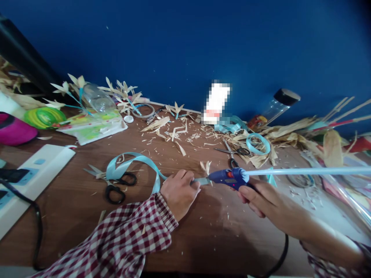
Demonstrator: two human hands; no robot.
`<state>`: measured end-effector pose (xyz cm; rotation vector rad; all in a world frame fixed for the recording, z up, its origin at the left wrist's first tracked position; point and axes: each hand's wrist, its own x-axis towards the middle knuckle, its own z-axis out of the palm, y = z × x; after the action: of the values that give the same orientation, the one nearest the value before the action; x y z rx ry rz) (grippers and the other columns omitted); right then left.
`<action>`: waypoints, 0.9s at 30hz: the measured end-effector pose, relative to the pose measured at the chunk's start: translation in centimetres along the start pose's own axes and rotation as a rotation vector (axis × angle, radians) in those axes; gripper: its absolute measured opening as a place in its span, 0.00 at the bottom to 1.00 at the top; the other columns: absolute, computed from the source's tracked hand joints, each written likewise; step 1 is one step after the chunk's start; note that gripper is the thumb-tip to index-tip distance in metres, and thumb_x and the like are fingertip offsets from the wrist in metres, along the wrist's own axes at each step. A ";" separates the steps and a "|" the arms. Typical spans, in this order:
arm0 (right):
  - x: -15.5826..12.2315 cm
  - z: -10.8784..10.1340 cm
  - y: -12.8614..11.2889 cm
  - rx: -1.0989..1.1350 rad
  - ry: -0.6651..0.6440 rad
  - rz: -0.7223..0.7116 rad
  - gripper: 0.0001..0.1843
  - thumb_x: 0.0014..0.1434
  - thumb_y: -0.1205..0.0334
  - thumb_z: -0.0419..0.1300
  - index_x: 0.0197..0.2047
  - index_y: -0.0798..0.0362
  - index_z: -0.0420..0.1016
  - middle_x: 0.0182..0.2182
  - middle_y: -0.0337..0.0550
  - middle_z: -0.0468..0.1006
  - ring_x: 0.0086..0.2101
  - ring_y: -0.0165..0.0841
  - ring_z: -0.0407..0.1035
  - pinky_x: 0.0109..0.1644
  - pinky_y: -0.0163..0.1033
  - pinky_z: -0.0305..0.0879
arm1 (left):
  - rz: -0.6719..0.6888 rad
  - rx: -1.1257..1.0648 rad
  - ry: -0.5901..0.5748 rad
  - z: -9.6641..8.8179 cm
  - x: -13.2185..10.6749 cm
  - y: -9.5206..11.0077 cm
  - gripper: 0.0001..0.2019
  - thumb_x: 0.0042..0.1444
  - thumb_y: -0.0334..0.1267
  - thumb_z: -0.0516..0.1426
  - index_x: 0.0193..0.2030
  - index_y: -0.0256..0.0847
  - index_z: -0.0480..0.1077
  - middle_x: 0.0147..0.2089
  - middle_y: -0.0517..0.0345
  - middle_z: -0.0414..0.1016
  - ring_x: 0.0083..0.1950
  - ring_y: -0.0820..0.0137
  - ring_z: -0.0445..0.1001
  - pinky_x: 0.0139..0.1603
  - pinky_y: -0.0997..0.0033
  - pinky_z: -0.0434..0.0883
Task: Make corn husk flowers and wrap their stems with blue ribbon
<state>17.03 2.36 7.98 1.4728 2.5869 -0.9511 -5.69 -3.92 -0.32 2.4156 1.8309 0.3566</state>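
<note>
— Checked sleeve (pixel 130 235) closest. What's in the hands?
— My left hand (pixel 179 191) pinches the ribbon (pixel 136 164) end on the table (pixel 208 231). My right hand (pixel 261 200) clasps the glue gun (pixel 228 178), nozzle at that end. Scissors (pixel 116 185) lie beside them, husk scraps (pixel 179 133) beyond.

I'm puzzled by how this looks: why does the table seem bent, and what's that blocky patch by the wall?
Head view: the wide lens bows the table and stretches the corners; the white patch is pixelated; the glue gun and ribbon are sharp; light is soft, shadows faint.
</note>
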 end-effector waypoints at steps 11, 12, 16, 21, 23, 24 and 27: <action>0.1 0.8 -0.7 0.003 0.010 0.039 0.20 0.62 0.47 0.44 0.30 0.51 0.68 0.22 0.39 0.70 0.23 0.31 0.65 0.28 0.37 0.63 | 0.007 0.017 -0.013 -0.1 0.1 0.1 0.12 0.62 0.39 0.47 0.38 0.42 0.71 0.39 0.54 0.68 0.43 0.65 0.66 0.38 0.65 0.67; 0.2 0.8 -0.8 0.001 0.014 0.032 0.20 0.61 0.47 0.44 0.31 0.51 0.69 0.23 0.40 0.71 0.24 0.32 0.66 0.29 0.38 0.64 | 0.006 0.027 -0.009 -0.1 0.1 0.1 0.12 0.62 0.38 0.47 0.39 0.42 0.71 0.38 0.54 0.68 0.43 0.65 0.66 0.37 0.65 0.67; -0.2 0.5 -0.4 0.001 0.077 -0.022 0.19 0.61 0.47 0.45 0.35 0.50 0.70 0.28 0.43 0.74 0.32 0.36 0.69 0.37 0.42 0.66 | 0.004 0.037 -0.021 -0.3 0.1 0.2 0.11 0.61 0.39 0.48 0.39 0.43 0.70 0.37 0.55 0.68 0.42 0.65 0.66 0.35 0.66 0.66; -1.0 0.7 0.3 0.010 0.053 0.042 0.18 0.61 0.48 0.46 0.32 0.49 0.70 0.18 0.37 0.67 0.21 0.32 0.65 0.26 0.36 0.63 | -0.009 0.041 -0.042 -0.5 0.2 0.3 0.09 0.60 0.39 0.49 0.37 0.43 0.70 0.37 0.56 0.68 0.42 0.66 0.67 0.34 0.67 0.65; -0.9 0.9 0.3 0.036 0.016 0.046 0.18 0.62 0.49 0.46 0.31 0.50 0.69 0.19 0.37 0.68 0.20 0.30 0.63 0.24 0.36 0.62 | -0.016 0.046 -0.036 -0.5 0.2 0.3 0.10 0.61 0.39 0.49 0.39 0.44 0.70 0.37 0.56 0.68 0.42 0.66 0.67 0.34 0.68 0.65; -0.8 0.9 0.1 0.045 0.000 0.044 0.18 0.62 0.49 0.45 0.31 0.50 0.69 0.20 0.38 0.69 0.20 0.29 0.64 0.24 0.35 0.63 | -0.017 0.048 -0.033 -0.5 0.2 0.3 0.10 0.61 0.39 0.48 0.40 0.44 0.70 0.37 0.56 0.69 0.42 0.66 0.66 0.34 0.68 0.65; -0.7 0.9 -0.2 0.034 0.001 0.023 0.19 0.62 0.50 0.44 0.31 0.51 0.69 0.24 0.39 0.71 0.21 0.29 0.64 0.27 0.36 0.64 | -0.019 0.052 -0.025 -0.5 0.1 0.4 0.11 0.61 0.40 0.47 0.40 0.43 0.70 0.37 0.55 0.68 0.42 0.66 0.66 0.34 0.68 0.65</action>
<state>16.99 1.31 7.58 1.5083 2.5613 -0.9961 -5.44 -3.94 0.22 2.4233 1.8739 0.2800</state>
